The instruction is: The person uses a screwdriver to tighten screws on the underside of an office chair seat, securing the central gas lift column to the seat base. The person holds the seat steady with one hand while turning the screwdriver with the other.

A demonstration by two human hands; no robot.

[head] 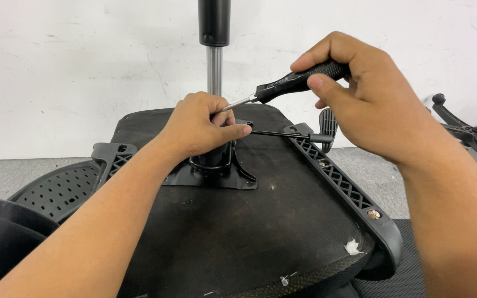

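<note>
An upturned black office chair seat (238, 232) lies before me, with a black metal mechanism plate (208, 177) bolted at its middle. A chrome gas cylinder (214, 69) rises from the plate. My right hand (360, 96) grips the black handle of a screwdriver (291, 81), its metal shaft pointing left and down towards the plate. My left hand (202, 126) rests over the mechanism and pinches the screwdriver's shaft near its tip; the tip itself is hidden under my fingers. A thin black lever (288, 135) sticks out to the right of the mechanism.
A ribbed black armrest bracket (340, 182) with screws runs along the seat's right edge. A perforated black plastic part (62, 190) lies at the left. A chair base with castors (470, 129) sits at the far right. A white wall stands behind.
</note>
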